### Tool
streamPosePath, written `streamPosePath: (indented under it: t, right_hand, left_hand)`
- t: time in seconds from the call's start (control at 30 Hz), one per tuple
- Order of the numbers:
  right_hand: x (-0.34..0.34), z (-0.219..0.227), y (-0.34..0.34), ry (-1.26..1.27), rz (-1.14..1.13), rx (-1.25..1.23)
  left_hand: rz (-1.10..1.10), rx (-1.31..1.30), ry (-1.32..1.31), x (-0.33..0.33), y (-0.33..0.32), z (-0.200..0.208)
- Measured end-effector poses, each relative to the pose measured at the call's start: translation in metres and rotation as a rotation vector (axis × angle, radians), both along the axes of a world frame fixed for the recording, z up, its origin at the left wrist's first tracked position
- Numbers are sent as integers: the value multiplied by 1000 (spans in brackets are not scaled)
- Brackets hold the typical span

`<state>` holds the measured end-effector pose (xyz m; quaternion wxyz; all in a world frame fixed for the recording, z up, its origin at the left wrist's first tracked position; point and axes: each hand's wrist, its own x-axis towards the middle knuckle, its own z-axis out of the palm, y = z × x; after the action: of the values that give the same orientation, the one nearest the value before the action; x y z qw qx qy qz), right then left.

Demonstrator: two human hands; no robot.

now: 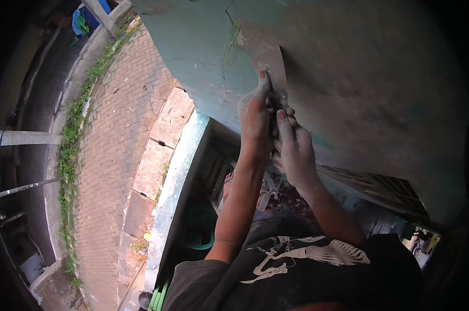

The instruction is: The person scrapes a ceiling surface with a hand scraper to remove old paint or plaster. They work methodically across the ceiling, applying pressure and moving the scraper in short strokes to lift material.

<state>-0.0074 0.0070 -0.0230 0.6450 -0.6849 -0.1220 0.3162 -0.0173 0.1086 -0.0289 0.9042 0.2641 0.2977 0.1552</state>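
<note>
Both my hands are raised close together against a worn green wall (203, 46). A thin, flat grey-brown piece (277, 78) stands up from them along the wall, its straight right edge throwing a dark shadow; I cannot make out its exact kind. My left hand (254, 114) is closed on it, thumb pointing up along its face. Just below and to the right, my right hand (297, 147) is closed around its lower end, fingers curled and thumb upward. Pale dust coats both hands. Above them, a thin crack runs down the wall beside a bare brownish patch.
A low, pale-topped wall (180, 155) edges the space on the left. Beyond it lie concrete slabs (154, 168), a brick-paved lane (110, 140) and a strip of weeds (68, 160). Below my arms are a rounded green item (202, 244) and a dim, cluttered floor.
</note>
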Motion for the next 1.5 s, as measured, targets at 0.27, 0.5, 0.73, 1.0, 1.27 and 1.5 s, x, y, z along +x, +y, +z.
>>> streamPosePath:
  t: [0.27,0.5,0.73,1.0,1.27,1.5]
  right_hand:
    - [5,23,38,35,75,21]
    - [7,35,45,-9,65,70]
    - [-2,36,32,134,20,138]
    - [15,42,43,-58,120,110]
    - [20,87,45,-154,53,89]
    - [-5,64,-1,106,-71,171]
  left_hand:
    - [123,13,-10,-1,35,28]
    - [135,60,-69,3,44,38]
    - [136,111,128,-2,24,40]
    - [198,177,5,4,41,56]
    - [156,400,-145,9,45,106]
    - [-18,292,11,-6,1,95]
